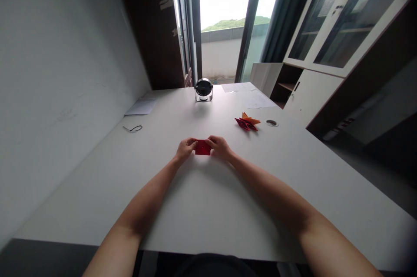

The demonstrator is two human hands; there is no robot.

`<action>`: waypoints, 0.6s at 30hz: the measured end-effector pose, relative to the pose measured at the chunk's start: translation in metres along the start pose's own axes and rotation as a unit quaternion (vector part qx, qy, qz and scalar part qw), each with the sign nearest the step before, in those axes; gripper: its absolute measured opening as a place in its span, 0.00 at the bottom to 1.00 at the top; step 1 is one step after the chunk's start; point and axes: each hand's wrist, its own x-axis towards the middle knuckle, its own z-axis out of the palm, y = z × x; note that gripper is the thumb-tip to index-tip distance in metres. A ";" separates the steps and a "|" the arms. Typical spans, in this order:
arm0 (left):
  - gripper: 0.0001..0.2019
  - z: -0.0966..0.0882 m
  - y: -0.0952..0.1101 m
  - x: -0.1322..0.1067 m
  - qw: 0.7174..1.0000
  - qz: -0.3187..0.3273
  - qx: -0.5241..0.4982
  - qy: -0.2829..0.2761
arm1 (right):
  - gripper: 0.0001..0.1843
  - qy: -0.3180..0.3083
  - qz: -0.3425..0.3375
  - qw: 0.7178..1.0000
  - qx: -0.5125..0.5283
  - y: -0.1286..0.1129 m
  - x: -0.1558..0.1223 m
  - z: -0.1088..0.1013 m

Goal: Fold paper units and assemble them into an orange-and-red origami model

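Observation:
Above the middle of the white table (182,198), a small red paper rectangle (203,148) is held up between both hands. My left hand (186,146) pinches its left edge, thumb at the upper left corner. On the opposite edge, my right hand (220,146) grips it, with the thumb over the upper right corner. The fingers behind the paper are mostly hidden. Beyond my right hand lie folded red paper pieces (246,125), touching folded orange paper (250,118).
A round black-and-silver device (203,89) stands at the back. White sheets (259,99) lie at the far right, with more paper (142,106) at the far left. A black cable tie (133,128) is near the wall. A round cable hole (271,123) sits by the right edge.

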 end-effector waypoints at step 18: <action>0.17 -0.003 0.007 0.000 0.998 0.026 0.034 0.056 | 0.22 0.026 -0.013 0.996 0.082 -0.008 -0.001 -0.004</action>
